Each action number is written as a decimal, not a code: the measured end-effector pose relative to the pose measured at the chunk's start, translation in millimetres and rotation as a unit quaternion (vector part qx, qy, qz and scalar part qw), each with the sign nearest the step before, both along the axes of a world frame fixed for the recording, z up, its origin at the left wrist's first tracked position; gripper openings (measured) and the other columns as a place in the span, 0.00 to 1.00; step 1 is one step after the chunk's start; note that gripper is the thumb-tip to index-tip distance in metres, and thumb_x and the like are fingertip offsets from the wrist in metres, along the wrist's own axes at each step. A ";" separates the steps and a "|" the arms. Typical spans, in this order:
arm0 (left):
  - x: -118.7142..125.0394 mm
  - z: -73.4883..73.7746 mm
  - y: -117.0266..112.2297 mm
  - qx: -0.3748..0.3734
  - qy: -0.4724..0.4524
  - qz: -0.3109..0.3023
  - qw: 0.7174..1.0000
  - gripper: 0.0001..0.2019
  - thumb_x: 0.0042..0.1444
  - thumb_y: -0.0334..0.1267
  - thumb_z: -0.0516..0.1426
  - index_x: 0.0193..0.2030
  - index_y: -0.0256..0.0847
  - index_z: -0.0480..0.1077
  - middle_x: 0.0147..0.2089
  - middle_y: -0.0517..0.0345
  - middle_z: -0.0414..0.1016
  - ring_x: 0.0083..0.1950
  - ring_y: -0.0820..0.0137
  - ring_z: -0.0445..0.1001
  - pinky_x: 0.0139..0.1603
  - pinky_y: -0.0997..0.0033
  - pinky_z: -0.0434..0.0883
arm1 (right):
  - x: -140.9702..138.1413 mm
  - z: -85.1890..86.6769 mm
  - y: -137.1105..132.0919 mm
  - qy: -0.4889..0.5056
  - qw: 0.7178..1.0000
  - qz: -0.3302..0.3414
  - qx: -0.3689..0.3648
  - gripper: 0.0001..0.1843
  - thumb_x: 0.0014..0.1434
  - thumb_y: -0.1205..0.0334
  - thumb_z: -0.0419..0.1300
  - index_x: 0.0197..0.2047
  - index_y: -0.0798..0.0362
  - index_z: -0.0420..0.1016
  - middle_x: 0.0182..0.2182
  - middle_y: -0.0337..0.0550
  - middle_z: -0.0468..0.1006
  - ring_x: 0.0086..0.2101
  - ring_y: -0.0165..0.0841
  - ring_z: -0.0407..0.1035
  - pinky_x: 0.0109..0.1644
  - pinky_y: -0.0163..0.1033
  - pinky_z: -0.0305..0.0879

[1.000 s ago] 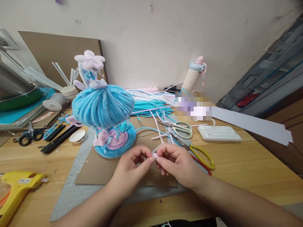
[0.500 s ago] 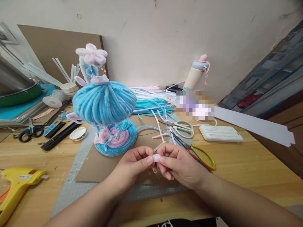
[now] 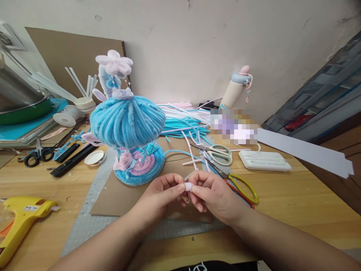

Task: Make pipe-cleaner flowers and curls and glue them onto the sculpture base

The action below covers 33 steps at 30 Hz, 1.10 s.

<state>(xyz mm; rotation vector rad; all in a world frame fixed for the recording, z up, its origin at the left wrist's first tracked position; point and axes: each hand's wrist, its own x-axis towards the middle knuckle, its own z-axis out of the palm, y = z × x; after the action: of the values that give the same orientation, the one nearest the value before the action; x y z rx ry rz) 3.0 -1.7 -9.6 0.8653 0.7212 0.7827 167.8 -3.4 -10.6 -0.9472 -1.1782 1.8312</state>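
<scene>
My left hand (image 3: pixel 160 199) and my right hand (image 3: pixel 214 195) meet over a brown cardboard sheet (image 3: pixel 118 197). Both pinch a small coiled pink pipe cleaner piece (image 3: pixel 188 186) between thumb and fingertips. Its loose tail sticks up behind my right fingers. Just beyond my hands stands a blue pipe-cleaner model (image 3: pixel 128 122) with a domed top, a round blue and pink base and a pink flower on top.
A yellow glue gun (image 3: pixel 19 218) lies at the front left. Pale green scissors (image 3: pixel 218 152) and yellow-handled pliers (image 3: pixel 239 184) lie right of my hands. Loose blue and pink pipe cleaners (image 3: pixel 183 120) pile at the back. Black scissors (image 3: pixel 36 156), a knife, tape rolls and a white box (image 3: pixel 263 160) sit around.
My hands keep the same pinch on the pink piece, turning it slightly. The view has shifted a little, so the table's things sit slightly further right.
</scene>
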 end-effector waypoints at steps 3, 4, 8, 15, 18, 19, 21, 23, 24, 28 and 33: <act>0.5 -0.5 -0.4 0.124 0.143 0.049 0.981 0.09 0.54 0.40 0.59 0.31 0.35 0.71 0.27 0.58 0.71 0.30 0.74 0.68 0.33 0.75 0.64 | 0.5 2.5 -1.7 -0.112 0.988 -0.044 0.099 0.10 0.54 0.62 0.59 0.26 0.54 0.62 0.20 0.33 0.67 0.19 0.22 0.60 0.22 0.29 0.57; 0.4 0.3 -1.0 0.172 0.181 0.067 0.966 0.08 0.54 0.39 0.58 0.31 0.36 0.71 0.28 0.58 0.71 0.31 0.74 0.68 0.34 0.74 0.64 | 1.0 2.9 -2.0 -0.141 0.979 -0.060 0.132 0.09 0.54 0.63 0.58 0.26 0.54 0.63 0.21 0.34 0.66 0.21 0.23 0.61 0.24 0.30 0.58; 0.3 4.2 -5.2 0.367 0.260 0.126 0.884 0.05 0.56 0.32 0.55 0.32 0.38 0.72 0.31 0.57 0.73 0.34 0.72 0.70 0.37 0.73 0.65 | 4.5 1.8 -1.8 -0.224 0.942 -0.099 0.230 0.03 0.57 0.66 0.55 0.32 0.54 0.69 0.25 0.37 0.70 0.26 0.26 0.64 0.28 0.31 0.61; 5.0 -0.2 -9.8 0.228 0.198 0.119 0.946 0.06 0.53 0.36 0.59 0.36 0.40 0.65 0.34 0.59 0.71 0.35 0.73 0.70 0.36 0.74 0.68 | 7.0 -2.2 -6.7 -0.315 0.855 -0.116 0.395 0.06 0.57 0.69 0.55 0.34 0.52 0.72 0.27 0.37 0.74 0.28 0.27 0.67 0.32 0.32 0.62; 5.9 -0.9 -8.0 0.173 0.174 0.117 0.962 0.08 0.52 0.38 0.60 0.35 0.39 0.65 0.32 0.61 0.70 0.33 0.74 0.69 0.34 0.76 0.67 | 5.9 -4.2 -9.4 -0.341 0.816 -0.110 0.454 0.05 0.57 0.69 0.54 0.34 0.52 0.71 0.26 0.38 0.73 0.27 0.28 0.66 0.33 0.33 0.61; 6.0 -0.4 -7.3 0.168 0.177 0.120 0.962 0.08 0.52 0.38 0.60 0.34 0.38 0.66 0.31 0.61 0.70 0.33 0.74 0.69 0.34 0.76 0.66 | 5.6 -4.4 -9.9 -0.347 0.808 -0.104 0.465 0.05 0.57 0.69 0.54 0.33 0.52 0.70 0.25 0.38 0.72 0.27 0.28 0.66 0.33 0.34 0.61; 6.2 1.3 -6.5 0.170 0.179 0.126 0.961 0.08 0.51 0.37 0.60 0.35 0.38 0.67 0.32 0.60 0.70 0.34 0.74 0.69 0.35 0.76 0.67 | 5.1 -3.9 -10.4 -0.351 0.800 -0.098 0.477 0.06 0.58 0.70 0.53 0.34 0.51 0.69 0.26 0.39 0.72 0.27 0.29 0.66 0.33 0.34 0.62; 6.4 3.1 -6.8 0.180 0.183 0.119 0.959 0.07 0.51 0.37 0.60 0.36 0.38 0.69 0.32 0.59 0.71 0.34 0.73 0.70 0.36 0.75 0.67 | 4.8 -2.1 -10.5 -0.346 0.798 -0.095 0.483 0.06 0.58 0.70 0.53 0.33 0.51 0.69 0.26 0.39 0.73 0.27 0.29 0.67 0.33 0.34 0.62; 6.5 3.7 -7.3 0.186 0.189 0.114 0.957 0.06 0.52 0.36 0.59 0.36 0.38 0.69 0.32 0.59 0.71 0.34 0.73 0.70 0.35 0.75 0.67 | 4.6 -1.0 -10.5 -0.342 0.800 -0.095 0.484 0.06 0.58 0.70 0.53 0.32 0.51 0.68 0.26 0.39 0.73 0.27 0.29 0.67 0.32 0.34 0.62; 6.3 4.8 -10.6 0.209 0.222 0.109 0.946 0.03 0.52 0.34 0.58 0.33 0.38 0.69 0.29 0.60 0.70 0.31 0.74 0.68 0.32 0.76 0.66 | 3.7 1.7 -9.8 -0.338 0.814 -0.096 0.464 0.07 0.56 0.70 0.53 0.29 0.51 0.67 0.23 0.37 0.71 0.24 0.27 0.65 0.29 0.33 0.60; 7.5 4.3 -10.1 0.187 0.195 0.122 0.955 0.06 0.53 0.33 0.57 0.35 0.40 0.62 0.30 0.63 0.68 0.31 0.76 0.67 0.31 0.78 0.64 | 2.8 -0.3 -5.3 -0.340 0.855 -0.103 0.377 0.04 0.53 0.69 0.56 0.28 0.52 0.69 0.21 0.35 0.70 0.22 0.26 0.62 0.25 0.31 0.57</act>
<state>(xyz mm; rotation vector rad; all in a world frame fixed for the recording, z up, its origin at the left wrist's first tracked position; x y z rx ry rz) 10.6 -11.8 -5.3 1.3124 1.0632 1.0018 170.6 -8.6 -10.9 -1.1903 -1.9241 0.7010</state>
